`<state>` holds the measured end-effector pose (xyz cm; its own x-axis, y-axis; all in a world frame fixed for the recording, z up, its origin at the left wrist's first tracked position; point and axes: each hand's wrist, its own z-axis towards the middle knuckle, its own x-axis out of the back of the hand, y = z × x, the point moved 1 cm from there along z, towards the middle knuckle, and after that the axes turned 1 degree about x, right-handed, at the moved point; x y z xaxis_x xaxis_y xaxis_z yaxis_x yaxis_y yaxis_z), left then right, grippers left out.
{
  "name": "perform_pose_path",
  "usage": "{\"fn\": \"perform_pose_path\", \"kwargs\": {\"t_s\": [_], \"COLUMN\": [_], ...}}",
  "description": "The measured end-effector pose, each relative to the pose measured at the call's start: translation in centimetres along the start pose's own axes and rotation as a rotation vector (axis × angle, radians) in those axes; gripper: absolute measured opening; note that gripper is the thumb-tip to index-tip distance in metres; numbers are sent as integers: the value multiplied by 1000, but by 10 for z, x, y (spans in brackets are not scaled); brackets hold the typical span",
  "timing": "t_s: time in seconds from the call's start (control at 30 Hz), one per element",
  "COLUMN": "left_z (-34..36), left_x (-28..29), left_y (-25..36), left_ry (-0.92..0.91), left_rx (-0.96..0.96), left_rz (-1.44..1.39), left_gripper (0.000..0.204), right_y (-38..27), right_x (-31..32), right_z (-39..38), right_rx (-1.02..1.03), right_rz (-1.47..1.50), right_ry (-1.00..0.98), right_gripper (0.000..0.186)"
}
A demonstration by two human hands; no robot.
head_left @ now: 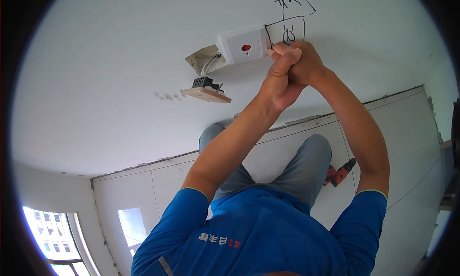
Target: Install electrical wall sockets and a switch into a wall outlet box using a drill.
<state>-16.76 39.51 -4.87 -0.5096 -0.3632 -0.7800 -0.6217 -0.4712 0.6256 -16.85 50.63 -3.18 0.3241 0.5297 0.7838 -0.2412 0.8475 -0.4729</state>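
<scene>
On the wall, a white square panel (pixel 243 46) with a round red button (pixel 246 48) sits slightly tilted. Both my hands meet at its right edge. My left hand (pixel 280 79) is closed, its thumb raised against the other hand. My right hand (pixel 306 65) is curled around beside it, its fingertips close to the panel's edge. Whatever lies between the fingers is hidden. Left of the panel, a beige socket plate (pixel 208 94) with a black back hangs from white wires (pixel 207 65) out of an open wall box (pixel 194 61).
Black handwritten marks (pixel 290 32) run along the wall above my hands. A red and black cordless drill (pixel 339 173) lies on the tiled floor (pixel 402 156) beside my right knee. A bright window (pixel 52 235) shows at the lower left. Dark smudges mark the wall near the hanging socket.
</scene>
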Motion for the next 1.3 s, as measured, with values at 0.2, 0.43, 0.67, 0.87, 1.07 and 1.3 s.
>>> {"fn": "perform_pose_path", "kwargs": {"t_s": [0.2,0.43,0.67,0.87,1.07,1.3], "left_z": [-58,-95,-78,-71,-66,-65], "left_x": [13,35,67,66,71,71], "left_y": [27,18,3,10,16,12], "left_ry": [-67,-117,-18,17,-33,-26], "left_rx": [-296,-57,5,-51,-72,-113], "left_rz": [270,276,235,191,124,215], "left_gripper": [61,73,66,69,74,76], "right_y": [-56,-60,-50,-63,-70,-87], "right_x": [-17,-23,-63,-70,-77,-73], "right_z": [1,-47,-46,-30,-19,-12], "right_rx": [406,177,-259,-377,-386,-205], "right_rz": [-27,323,619,763,910,967], "right_ry": [25,154,248,293,389,547], "right_gripper": [22,18,24,31,32,36]}}
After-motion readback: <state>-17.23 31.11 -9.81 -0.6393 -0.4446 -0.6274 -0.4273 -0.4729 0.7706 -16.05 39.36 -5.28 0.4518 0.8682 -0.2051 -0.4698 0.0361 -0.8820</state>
